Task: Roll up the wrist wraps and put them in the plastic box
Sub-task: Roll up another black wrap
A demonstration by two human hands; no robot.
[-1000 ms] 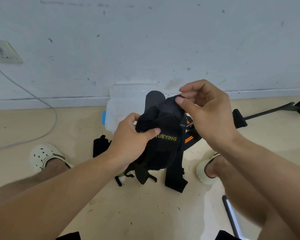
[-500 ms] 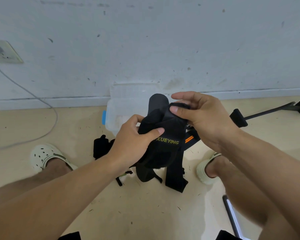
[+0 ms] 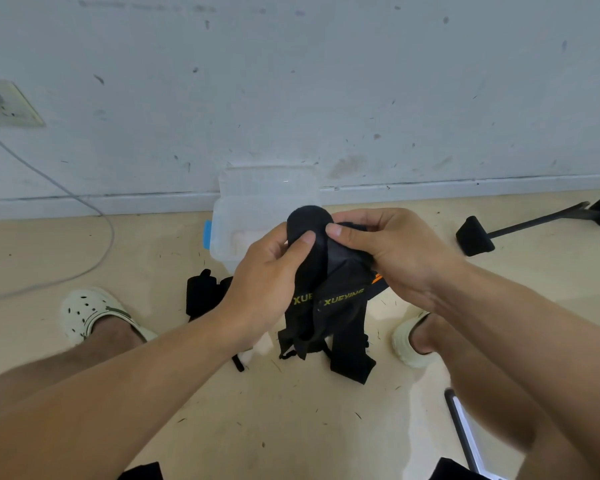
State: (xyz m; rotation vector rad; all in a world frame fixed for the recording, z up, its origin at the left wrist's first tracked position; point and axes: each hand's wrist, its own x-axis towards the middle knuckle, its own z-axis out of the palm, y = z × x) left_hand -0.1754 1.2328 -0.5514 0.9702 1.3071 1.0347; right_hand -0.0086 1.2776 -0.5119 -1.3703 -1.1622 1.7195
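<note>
Two hands work one bundle of black wrist wraps [image 3: 329, 299] held up above the floor [image 3: 291, 420]. The left hand [image 3: 267, 289] grips the bundle from its left side, thumb pressed on the rounded black end that sticks up between the hands; the right hand [image 3: 392, 251] pinches the top of the fabric from the right, thumb on the front and fingers curled over the back. How many separate wraps make up the bundle cannot be told, but yellow lettering shows twice on it: "XUEYING" in full just below the right hand's thumb, and a cut-off "XUE" beside the left hand's palm. A short orange stripe peeks out under the right hand. Loose tails of the wraps hang below both hands, and whether they reach the floor cannot be told. One more black wrap piece [image 3: 201, 292] lies on the floor just left of the left hand. One clear plastic box [image 3: 229, 233] with a blue latch [image 3: 207, 233] sits on the floor behind the hands, against the wall [image 3: 291, 81]; its lid leans upright on the wall. Two pale clogs are worn on the person's feet, one [image 3: 87, 313] well left of the left hand, one [image 3: 409, 341] below the right hand. One black stand leg [image 3: 520, 226] lies to the right of the right hand. One grey cable [image 3: 84, 209] runs from one wall socket [image 3: 7, 105] far up and to the left.
</note>
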